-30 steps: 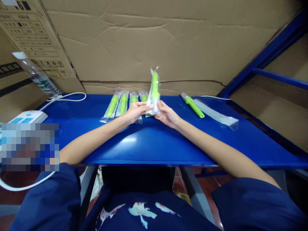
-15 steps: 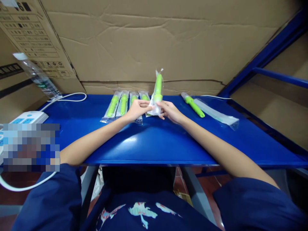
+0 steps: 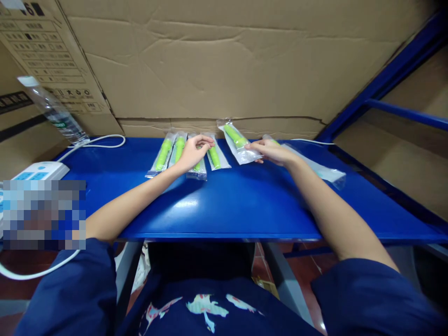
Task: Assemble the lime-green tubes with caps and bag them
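My right hand (image 3: 271, 151) pinches the lower right end of a clear bag with a green tube-like item (image 3: 235, 136) inside, tilted over the back of the blue table. My left hand (image 3: 196, 151) hovers over the bagged items with fingers curled and apart, holding nothing. Several bagged green items lie in a row: one (image 3: 164, 154) at the far left, another (image 3: 179, 147) beside it, one partly under my left hand, and one (image 3: 215, 157) to its right. Behind my right hand, a loose green item (image 3: 269, 139) is mostly hidden.
A flat clear bag (image 3: 327, 172) lies on the blue table (image 3: 224, 205) at the right. On the left are a plastic bottle (image 3: 56, 114), a white power strip (image 3: 44, 170) and a white cable (image 3: 105, 140). Cardboard (image 3: 217, 70) stands behind the table.
The bagged item has moved right in my right hand and tipped to the left. My left hand has let go of it and shifted slightly left, uncovering the bagged item at the row's right end.
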A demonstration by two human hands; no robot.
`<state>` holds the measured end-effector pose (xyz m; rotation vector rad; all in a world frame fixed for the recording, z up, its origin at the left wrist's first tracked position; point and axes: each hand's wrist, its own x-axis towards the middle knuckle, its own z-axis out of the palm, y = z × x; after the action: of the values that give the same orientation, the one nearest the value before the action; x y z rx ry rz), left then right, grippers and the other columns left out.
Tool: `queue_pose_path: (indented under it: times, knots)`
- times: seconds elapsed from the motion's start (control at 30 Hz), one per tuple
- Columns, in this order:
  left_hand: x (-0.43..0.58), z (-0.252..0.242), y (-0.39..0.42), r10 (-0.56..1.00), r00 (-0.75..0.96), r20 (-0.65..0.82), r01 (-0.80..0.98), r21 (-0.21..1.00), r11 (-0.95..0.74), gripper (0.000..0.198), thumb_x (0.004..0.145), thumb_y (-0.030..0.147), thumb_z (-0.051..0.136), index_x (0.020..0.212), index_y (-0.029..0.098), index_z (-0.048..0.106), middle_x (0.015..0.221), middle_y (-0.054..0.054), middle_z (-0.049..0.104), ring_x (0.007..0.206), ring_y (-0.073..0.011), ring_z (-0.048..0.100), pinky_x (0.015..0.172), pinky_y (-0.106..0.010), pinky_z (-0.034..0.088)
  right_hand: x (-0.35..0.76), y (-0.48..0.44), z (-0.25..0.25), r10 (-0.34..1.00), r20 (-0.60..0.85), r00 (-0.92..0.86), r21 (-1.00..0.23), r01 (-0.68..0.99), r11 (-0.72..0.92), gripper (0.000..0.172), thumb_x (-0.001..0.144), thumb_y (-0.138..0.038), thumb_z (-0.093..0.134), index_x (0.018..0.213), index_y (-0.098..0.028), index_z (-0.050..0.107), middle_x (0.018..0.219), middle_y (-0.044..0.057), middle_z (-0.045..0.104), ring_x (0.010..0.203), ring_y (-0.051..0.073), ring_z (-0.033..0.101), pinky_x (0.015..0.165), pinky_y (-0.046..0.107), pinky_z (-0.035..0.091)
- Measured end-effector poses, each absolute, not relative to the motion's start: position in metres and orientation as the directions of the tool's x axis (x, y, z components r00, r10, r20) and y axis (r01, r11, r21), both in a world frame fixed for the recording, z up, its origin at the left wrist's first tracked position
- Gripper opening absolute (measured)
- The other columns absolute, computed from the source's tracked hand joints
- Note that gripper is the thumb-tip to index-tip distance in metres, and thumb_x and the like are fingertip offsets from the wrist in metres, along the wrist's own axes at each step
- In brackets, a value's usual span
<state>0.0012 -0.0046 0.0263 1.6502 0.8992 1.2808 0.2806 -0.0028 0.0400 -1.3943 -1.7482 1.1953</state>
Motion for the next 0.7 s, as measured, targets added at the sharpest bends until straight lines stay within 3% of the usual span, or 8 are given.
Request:
queue_pose_path:
  times: [0.13, 0.3, 0.6, 0.7]
  knots:
    - [-0.005, 0.026, 0.003, 0.9, 0.203, 0.386, 0.08, 0.91, -0.408, 0.016, 0.08, 0.002, 0.056, 0.085, 0.014, 0.066, 0.091, -0.008, 0.074, 0.093, -0.0165, 0.071, 0.098, -0.034, 0.052, 0.294, 0.001, 0.04, 0.952, -0.197, -0.236, -0.894, 0.442, -0.075, 0.036, 0.073, -0.05, 0.083, 0.072, -0.02, 0.064, 0.061, 0.008, 0.06, 0.051, 0.016, 0.052, 0.043, 0.029, 0.037]
    - [-0.01, 0.023, 0.007, 0.895, 0.234, 0.38, 0.153, 0.894, -0.42, 0.017, 0.08, 0.002, 0.056, 0.084, 0.014, 0.068, 0.088, -0.008, 0.073, 0.092, -0.0173, 0.07, 0.098, -0.035, 0.05, 0.294, 0.005, 0.031, 0.895, -0.328, -0.302, -0.835, 0.536, -0.125, 0.04, 0.084, -0.055, 0.074, 0.073, -0.018, 0.066, 0.068, 0.011, 0.069, 0.05, 0.015, 0.057, 0.041, 0.026, 0.042]
    - [-0.012, 0.02, 0.008, 0.863, 0.314, 0.395, 0.299, 0.822, -0.485, 0.021, 0.081, 0.003, 0.053, 0.085, 0.013, 0.071, 0.09, -0.008, 0.076, 0.089, -0.0162, 0.07, 0.089, -0.031, 0.05, 0.269, -0.007, 0.031, 0.904, -0.336, -0.263, -0.809, 0.573, -0.134, 0.042, 0.076, -0.052, 0.083, 0.064, -0.019, 0.061, 0.052, 0.004, 0.06, 0.042, 0.014, 0.054, 0.033, 0.022, 0.037]
    - [-0.012, 0.02, 0.006, 0.847, 0.337, 0.41, 0.337, 0.788, -0.515, 0.022, 0.08, 0.004, 0.053, 0.084, 0.013, 0.073, 0.091, -0.008, 0.076, 0.088, -0.017, 0.07, 0.089, -0.031, 0.05, 0.265, -0.011, 0.035, 0.911, -0.327, -0.25, -0.808, 0.574, -0.132, 0.033, 0.08, -0.044, 0.08, 0.067, -0.017, 0.066, 0.058, 0.008, 0.065, 0.047, 0.017, 0.06, 0.035, 0.023, 0.041]
